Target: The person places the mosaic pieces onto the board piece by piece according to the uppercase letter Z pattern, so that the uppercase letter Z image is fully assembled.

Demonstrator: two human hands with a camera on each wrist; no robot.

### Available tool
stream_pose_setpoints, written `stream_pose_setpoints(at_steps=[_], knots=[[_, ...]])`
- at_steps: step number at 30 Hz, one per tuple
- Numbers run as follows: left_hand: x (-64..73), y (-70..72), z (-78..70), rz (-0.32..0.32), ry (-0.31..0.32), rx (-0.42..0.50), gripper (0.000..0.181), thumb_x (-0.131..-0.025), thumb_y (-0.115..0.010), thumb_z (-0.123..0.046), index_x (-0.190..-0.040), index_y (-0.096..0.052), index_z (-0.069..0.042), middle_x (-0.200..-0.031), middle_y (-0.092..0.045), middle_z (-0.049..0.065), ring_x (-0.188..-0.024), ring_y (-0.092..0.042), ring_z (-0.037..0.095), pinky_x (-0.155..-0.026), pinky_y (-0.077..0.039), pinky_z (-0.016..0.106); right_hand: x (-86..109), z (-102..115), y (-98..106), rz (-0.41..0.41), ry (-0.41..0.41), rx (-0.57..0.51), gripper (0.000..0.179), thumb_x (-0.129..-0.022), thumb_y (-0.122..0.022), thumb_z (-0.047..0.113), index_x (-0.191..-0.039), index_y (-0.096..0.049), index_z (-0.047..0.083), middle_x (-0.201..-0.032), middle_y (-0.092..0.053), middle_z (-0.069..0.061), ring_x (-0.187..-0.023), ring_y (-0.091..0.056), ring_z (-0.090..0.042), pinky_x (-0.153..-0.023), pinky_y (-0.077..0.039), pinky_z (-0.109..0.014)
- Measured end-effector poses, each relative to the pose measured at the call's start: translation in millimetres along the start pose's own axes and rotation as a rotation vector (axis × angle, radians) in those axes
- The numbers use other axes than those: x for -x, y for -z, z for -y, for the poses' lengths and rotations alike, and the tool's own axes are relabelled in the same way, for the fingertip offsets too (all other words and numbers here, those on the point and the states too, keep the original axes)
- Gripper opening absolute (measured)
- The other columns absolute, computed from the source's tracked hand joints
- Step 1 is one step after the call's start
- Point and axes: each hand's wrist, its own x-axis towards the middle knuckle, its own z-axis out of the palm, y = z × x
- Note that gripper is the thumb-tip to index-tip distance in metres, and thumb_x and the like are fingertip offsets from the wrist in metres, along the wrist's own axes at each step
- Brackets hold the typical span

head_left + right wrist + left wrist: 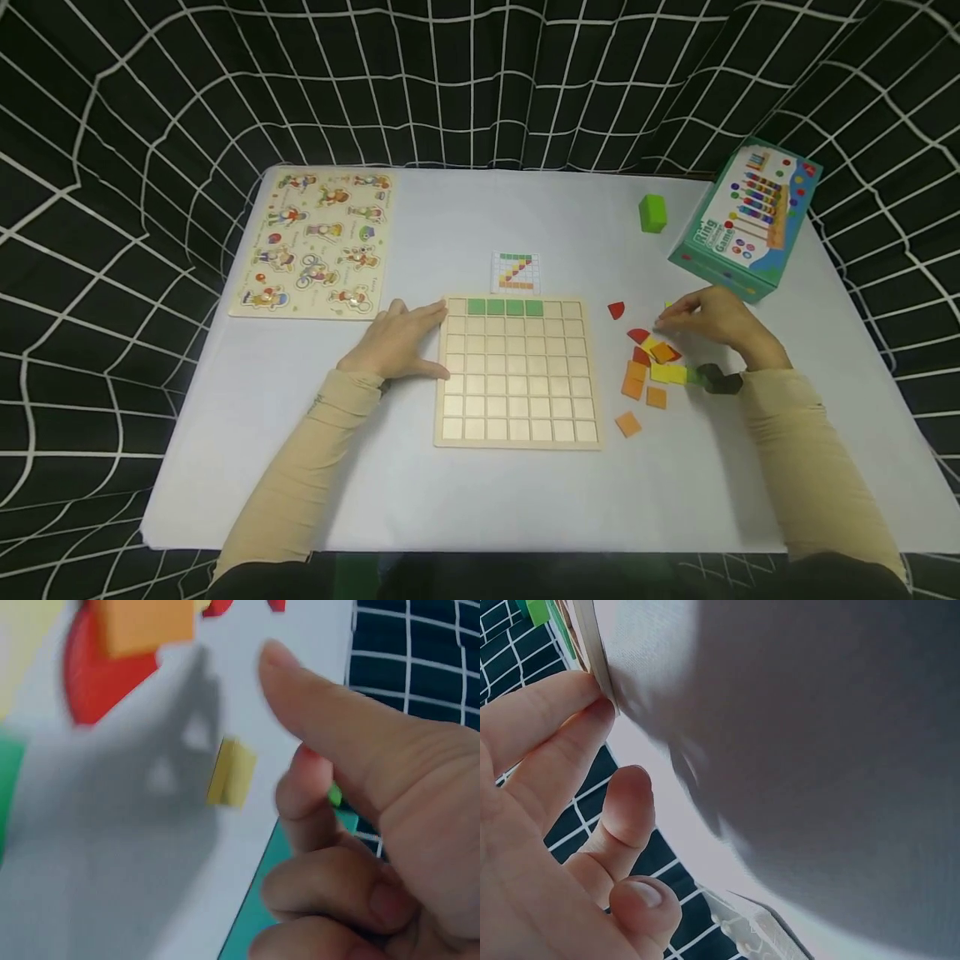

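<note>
Head view: left hand [397, 342] touching pale wooden gridboard [497, 384]; empty right hand [711, 318] hovering right of it; nudging risks dislodging green squares [496, 307].

Gridded black drapes [465, 104] suggest a studio-like booth.

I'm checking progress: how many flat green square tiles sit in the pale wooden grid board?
4. The flat green square tiles fill the second, third, fourth and fifth cells from the left in the pale wooden grid board's top row; none seems hidden.
</note>
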Motion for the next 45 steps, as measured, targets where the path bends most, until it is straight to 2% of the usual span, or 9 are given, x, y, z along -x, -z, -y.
stream_pose_setpoints(at_steps=[9, 11, 14, 17, 23, 27, 32, 39, 45], knots=[[0.4, 2.9, 4.2, 0.000, 0.024, -0.013, 0.104, -0.072, -0.086, -0.058, -0.156, -0.045, -0.013, -0.168, -0.038, 0.001, -0.093, -0.041, 0.023, -0.075, -0.033, 0.031, 18.5, -24, 8, 0.092, -0.029, -0.025, 0.048, -0.090, -0.078, 0.043, -0.117, -0.076, 0.003, -0.135, -0.063, -0.030, -0.123, -0.045, -0.043, -0.099, -0.041, -0.061], [0.9, 3.2, 4.5, -0.002, 0.026, -0.011, 0.104, -0.072, -0.087, -0.058, -0.156, -0.046, -0.012, -0.168, -0.038, 0.001, -0.091, -0.040, 0.023, -0.074, -0.032, 0.031, 21.9, -27, 7, 0.117, -0.024, -0.018, 0.045, -0.090, -0.079, 0.038, -0.117, -0.076, 0.002, -0.128, -0.066, -0.029, -0.121, -0.046, -0.043, -0.098, -0.041, -0.061], [1.6, 3.1, 4.8, -0.006, 0.031, -0.008, 0.103, -0.071, -0.087, -0.057, -0.155, -0.047, -0.012, -0.167, -0.040, 0.001, -0.089, -0.039, 0.023, -0.072, -0.031, 0.030, 24.8, -31, 4, 0.152, -0.025, -0.001, 0.045, -0.087, -0.082, 0.034, -0.115, -0.075, 0.000, -0.104, -0.069, -0.018, -0.113, -0.049, -0.037, -0.091, -0.045, -0.051], [2.7, 2.3, 5.1, -0.006, 0.030, -0.003, 0.103, -0.072, -0.087, -0.056, -0.155, -0.047, -0.012, -0.167, -0.040, 0.002, -0.087, -0.038, 0.022, -0.072, -0.030, 0.030, 27.3, -33, -2, 0.153, -0.038, 0.015, 0.048, -0.085, -0.085, 0.035, -0.114, -0.073, -0.001, -0.092, -0.061, -0.003, -0.104, -0.049, -0.030, -0.082, -0.043, -0.038], [3.4, -0.4, 5.8, -0.005, 0.027, 0.004, 0.104, -0.072, -0.087, -0.057, -0.156, -0.046, -0.012, -0.167, -0.040, 0.002, -0.087, -0.038, 0.022, -0.071, -0.030, 0.030, 34.6, -39, -8, 0.124, -0.019, 0.032, 0.045, -0.086, -0.083, 0.033, -0.110, -0.071, -0.003, -0.092, -0.060, -0.003, -0.099, -0.049, -0.027, -0.078, -0.039, -0.033], [4.0, -0.3, 4.9, -0.010, 0.017, 0.009, 0.103, -0.072, -0.087, -0.057, -0.155, -0.047, -0.012, -0.167, -0.040, 0.002, -0.087, -0.038, 0.022, -0.071, -0.030, 0.029, 34.8, -42, 0, 0.102, 0.021, 0.045, 0.045, -0.091, -0.079, 0.036, -0.111, -0.072, -0.003, -0.097, -0.062, -0.007, -0.100, -0.048, -0.027, -0.077, -0.039, -0.032], [3.0, -0.9, 5.3, -0.012, 0.008, 0.007, 0.104, -0.072, -0.087, -0.057, -0.156, -0.046, -0.012, -0.168, -0.039, 0.002, -0.086, -0.039, 0.022, -0.072, -0.030, 0.029, 24.2, -21, 10, 0.080, 0.088, 0.061, 0.044, -0.096, -0.074, 0.037, -0.114, -0.072, -0.003, -0.107, -0.067, -0.014, -0.101, -0.048, -0.028, -0.079, -0.039, -0.035], [-0.4, -2.2, 2.8, -0.014, -0.020, 0.002, 0.103, -0.073, -0.086, -0.057, -0.156, -0.045, -0.012, -0.168, -0.038, 0.002, -0.088, -0.040, 0.022, -0.075, -0.033, 0.031, 1.3, 27, 4, 0.092, 0.139, -0.001, 0.039, -0.096, -0.074, 0.034, -0.111, -0.074, -0.002, -0.107, -0.073, -0.013, -0.111, -0.051, -0.032, -0.097, -0.042, -0.050], [-0.3, -2.1, 3.1, -0.005, -0.005, 0.010, 0.103, -0.073, -0.085, -0.058, -0.157, -0.044, -0.014, -0.169, -0.037, 0.000, -0.089, -0.040, 0.022, -0.075, -0.033, 0.030, -22.7, 64, -7, 0.108, 0.188, -0.013, 0.033, -0.095, -0.075, 0.030, -0.105, -0.074, -0.002, -0.101, -0.074, -0.011, -0.103, -0.053, -0.026, -0.093, -0.042, -0.046]])
